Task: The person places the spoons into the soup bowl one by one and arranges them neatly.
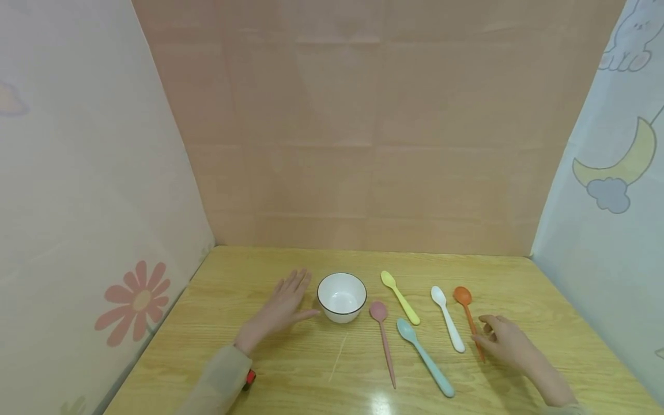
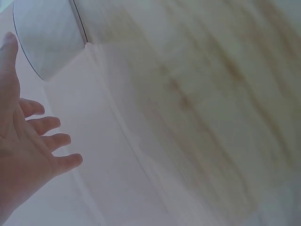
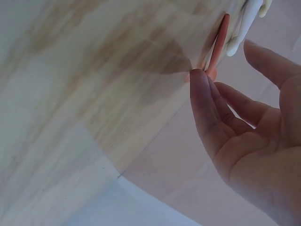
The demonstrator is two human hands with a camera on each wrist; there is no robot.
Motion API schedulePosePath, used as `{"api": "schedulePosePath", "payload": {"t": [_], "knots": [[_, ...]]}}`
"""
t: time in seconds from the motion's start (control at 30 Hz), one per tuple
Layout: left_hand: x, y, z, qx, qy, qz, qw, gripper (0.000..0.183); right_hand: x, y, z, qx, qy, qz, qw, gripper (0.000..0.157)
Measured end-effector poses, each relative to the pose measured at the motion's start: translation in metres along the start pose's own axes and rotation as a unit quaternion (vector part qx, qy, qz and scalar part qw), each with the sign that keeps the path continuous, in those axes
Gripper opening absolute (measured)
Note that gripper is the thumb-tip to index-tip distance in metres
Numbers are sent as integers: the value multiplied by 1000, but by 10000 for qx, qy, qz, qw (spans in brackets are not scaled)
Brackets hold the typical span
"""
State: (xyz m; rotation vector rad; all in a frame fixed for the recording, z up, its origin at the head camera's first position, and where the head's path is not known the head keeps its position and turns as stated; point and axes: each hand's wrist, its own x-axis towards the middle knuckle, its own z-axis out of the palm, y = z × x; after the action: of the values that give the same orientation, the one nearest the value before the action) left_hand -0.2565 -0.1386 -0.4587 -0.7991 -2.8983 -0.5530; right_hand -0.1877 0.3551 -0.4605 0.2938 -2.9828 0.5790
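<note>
A white bowl (image 1: pixel 341 295) with a dark rim stands on the table. Beside its left side, my left hand (image 1: pixel 280 308) has its fingers extended and its thumb pointing at the bowl; it holds nothing. My right hand (image 1: pixel 507 341) is at the handle of an orange spoon (image 1: pixel 463 296). In the right wrist view the thumb and fingers (image 3: pixel 202 94) stand apart, with the orange handle (image 3: pixel 219 44) in the space beyond them. No firm hold shows. Just left of that spoon lies a white spoon (image 1: pixel 448 320).
Between the bowl and the white spoon lie a yellow spoon (image 1: pixel 400 297), a pink spoon (image 1: pixel 384 337) and a light blue spoon (image 1: pixel 426 358). A brown-papered wall (image 1: pixel 363 144) closes the table's back. Patterned sheets (image 1: pixel 93 173) hang at both sides.
</note>
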Motion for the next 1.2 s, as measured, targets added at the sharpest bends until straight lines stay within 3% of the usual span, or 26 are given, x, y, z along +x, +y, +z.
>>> {"api": "schedulePosePath", "payload": {"t": [0.53,1.2], "knots": [[10,6,4,-162,-125,-35,9998,96,7,-6,-1,-75,-120,254,9996,53],[20,9,8,53,-240,186,9995,95,11,-8,6,-238,17,439,9988,36]]}}
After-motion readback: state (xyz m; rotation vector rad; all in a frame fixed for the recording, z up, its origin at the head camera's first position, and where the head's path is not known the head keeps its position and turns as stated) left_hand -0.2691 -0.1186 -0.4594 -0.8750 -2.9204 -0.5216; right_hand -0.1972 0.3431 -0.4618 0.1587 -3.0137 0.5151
